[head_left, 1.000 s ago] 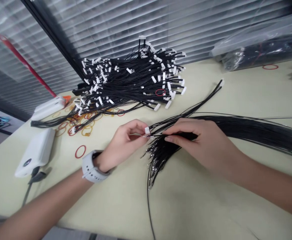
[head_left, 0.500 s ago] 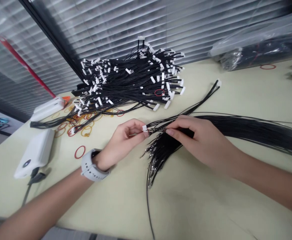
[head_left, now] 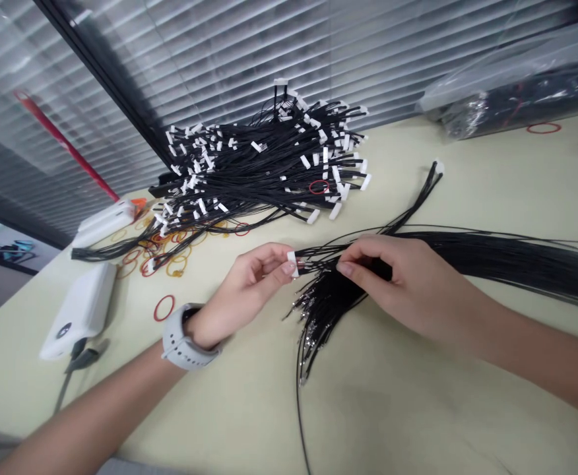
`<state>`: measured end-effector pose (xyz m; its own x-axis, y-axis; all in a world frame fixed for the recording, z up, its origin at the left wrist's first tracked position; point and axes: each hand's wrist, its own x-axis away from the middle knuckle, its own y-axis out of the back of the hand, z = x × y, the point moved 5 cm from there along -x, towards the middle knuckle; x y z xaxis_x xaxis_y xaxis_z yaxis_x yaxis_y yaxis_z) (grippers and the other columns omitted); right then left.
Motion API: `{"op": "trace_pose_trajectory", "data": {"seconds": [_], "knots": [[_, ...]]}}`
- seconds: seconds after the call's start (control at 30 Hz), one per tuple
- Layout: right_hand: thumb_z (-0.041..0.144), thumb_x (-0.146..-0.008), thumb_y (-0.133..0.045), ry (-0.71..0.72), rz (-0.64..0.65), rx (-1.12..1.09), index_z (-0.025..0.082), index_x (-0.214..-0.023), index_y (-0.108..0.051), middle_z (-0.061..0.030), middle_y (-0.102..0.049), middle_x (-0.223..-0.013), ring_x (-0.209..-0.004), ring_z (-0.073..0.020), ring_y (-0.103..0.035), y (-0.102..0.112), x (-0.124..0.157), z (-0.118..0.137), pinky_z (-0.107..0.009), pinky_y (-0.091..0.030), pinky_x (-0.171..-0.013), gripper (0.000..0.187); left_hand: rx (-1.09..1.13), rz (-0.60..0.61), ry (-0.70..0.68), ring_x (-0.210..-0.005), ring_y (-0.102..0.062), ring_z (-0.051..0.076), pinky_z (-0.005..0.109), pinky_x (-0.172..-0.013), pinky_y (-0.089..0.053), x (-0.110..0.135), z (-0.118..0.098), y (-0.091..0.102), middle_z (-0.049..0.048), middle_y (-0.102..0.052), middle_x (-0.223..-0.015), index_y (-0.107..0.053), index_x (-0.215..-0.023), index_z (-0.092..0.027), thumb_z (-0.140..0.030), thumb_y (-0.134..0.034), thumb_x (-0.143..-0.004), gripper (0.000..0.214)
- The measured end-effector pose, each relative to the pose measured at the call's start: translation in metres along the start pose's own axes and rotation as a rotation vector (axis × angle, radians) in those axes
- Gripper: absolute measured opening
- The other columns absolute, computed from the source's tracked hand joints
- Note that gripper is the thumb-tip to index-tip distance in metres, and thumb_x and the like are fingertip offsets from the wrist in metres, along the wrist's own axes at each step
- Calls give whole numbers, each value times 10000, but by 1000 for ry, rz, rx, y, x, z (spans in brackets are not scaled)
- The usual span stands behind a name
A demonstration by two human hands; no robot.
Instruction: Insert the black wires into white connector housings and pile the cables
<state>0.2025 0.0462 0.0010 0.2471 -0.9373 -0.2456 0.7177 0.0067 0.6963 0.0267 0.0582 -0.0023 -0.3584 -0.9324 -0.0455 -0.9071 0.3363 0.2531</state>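
Left hand [head_left: 244, 290], fingers pinching white plug [head_left: 293, 265]; right hand [head_left: 408, 284], fingers pinching black wires [head_left: 323, 268]. White box [head_left: 84, 303]: round mark [head_left: 64, 330], illegible. Bench [head_left: 229, 415]: near edge, lower left.

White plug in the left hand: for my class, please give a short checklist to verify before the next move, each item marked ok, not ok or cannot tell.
1. Plug held: ok; the left hand pinches the white plug between thumb and fingers.
2. Wires at the plug: ok; several black wires run to it.
3. Every slot filled: cannot tell; too small.
4. Single wire pinched by the right hand: cannot tell; its fingertips are over the bundle.
5. Loose wires gathered: not ok; metal tips fan out, and one stray wire trails away.
6. White box apart from both hands: ok.
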Motion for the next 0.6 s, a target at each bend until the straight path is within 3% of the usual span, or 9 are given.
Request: {"op": "trace_pose_trajectory", "data": {"seconds": [0.23, 0.6], "knots": [[179, -797, -518, 123, -79, 131, 189, -697, -579, 35, -607, -658, -455, -66, -414, 2, -2, 2, -226, -330, -509, 117, 130, 23, 51, -748, -532, 89, 205, -724, -448, -2, 10, 4, 8, -584, -820, -592, -880, -163, -233, -562, -837, 87], [141, -784, -526, 155, -90, 200, 182, -677, -568, 44, -596, -659, -476, -67, -426, 2, -3, 0, -240, -327, -537, 123, 160, 47, 75, -755, -533, 75, 176, -717, -430, -2, 11, 3, 1, -593, -815, -611, -892, -168, -242, -590, -827, 101]]}}
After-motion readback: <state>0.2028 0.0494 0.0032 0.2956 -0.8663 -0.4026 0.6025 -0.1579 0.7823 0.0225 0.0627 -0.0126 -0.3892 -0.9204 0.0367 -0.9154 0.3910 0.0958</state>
